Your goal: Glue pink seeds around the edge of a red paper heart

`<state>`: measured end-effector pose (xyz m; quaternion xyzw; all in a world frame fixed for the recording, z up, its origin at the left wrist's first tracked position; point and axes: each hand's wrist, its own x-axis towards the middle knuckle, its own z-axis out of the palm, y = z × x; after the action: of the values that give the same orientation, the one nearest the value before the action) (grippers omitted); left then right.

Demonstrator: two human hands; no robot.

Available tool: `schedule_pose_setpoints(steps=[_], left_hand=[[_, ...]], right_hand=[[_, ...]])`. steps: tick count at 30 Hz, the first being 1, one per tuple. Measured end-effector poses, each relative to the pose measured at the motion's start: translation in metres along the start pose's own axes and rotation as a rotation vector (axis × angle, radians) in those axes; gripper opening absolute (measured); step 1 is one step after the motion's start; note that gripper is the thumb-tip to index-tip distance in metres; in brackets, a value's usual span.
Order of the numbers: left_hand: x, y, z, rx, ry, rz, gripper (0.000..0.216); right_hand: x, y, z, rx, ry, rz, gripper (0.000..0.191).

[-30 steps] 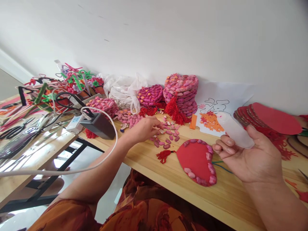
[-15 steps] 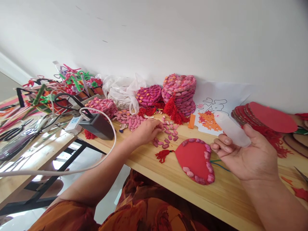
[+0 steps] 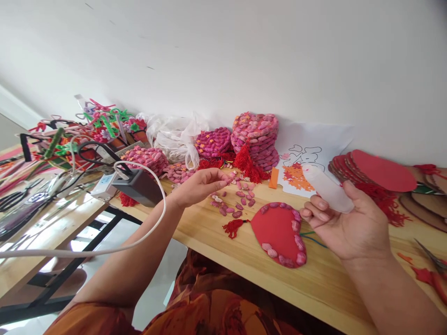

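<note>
My left hand (image 3: 202, 186) is over a loose scatter of pink-dyed peanut shells (image 3: 239, 201), thumb and forefinger pinched on a pink peanut shell at their tips. In my right hand (image 3: 352, 223) lies a translucent white glue bottle (image 3: 328, 188), held between thumb and fingers with its end pointing up and left. Between the hands, flat on the table, is a red heart-shaped board (image 3: 277, 228). Pink shells line parts of its edge, and its middle is bare red. A red tassel (image 3: 233, 228) extends from its pointed end, and a blue-green cord from the notch side.
Shell-covered pieces stand in a stack (image 3: 256, 139) against the wall, beside a white plastic bag (image 3: 174, 135). Orange paper stars (image 3: 296, 177) lie on white paper. Red boards (image 3: 380, 170) and scissors (image 3: 431, 256) are at right. A white cable (image 3: 104, 252) and black adapter (image 3: 138, 186) are at left.
My left hand has drawn back slightly to the left and lifted from the loose shells, its fingertips now pinching one. The right hand still holds the bottle; the view has shifted slightly.
</note>
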<state>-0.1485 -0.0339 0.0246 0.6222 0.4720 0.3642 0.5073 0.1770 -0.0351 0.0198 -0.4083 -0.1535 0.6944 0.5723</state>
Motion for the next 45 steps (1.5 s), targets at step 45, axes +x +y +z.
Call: schedule_pose_setpoints(steps=[45], left_hand=[[0.038,0.007,0.101,0.049,0.057,0.244,0.030]], right_hand=[[-0.006,0.009,-0.002,0.097,-0.243,0.184,0.038]])
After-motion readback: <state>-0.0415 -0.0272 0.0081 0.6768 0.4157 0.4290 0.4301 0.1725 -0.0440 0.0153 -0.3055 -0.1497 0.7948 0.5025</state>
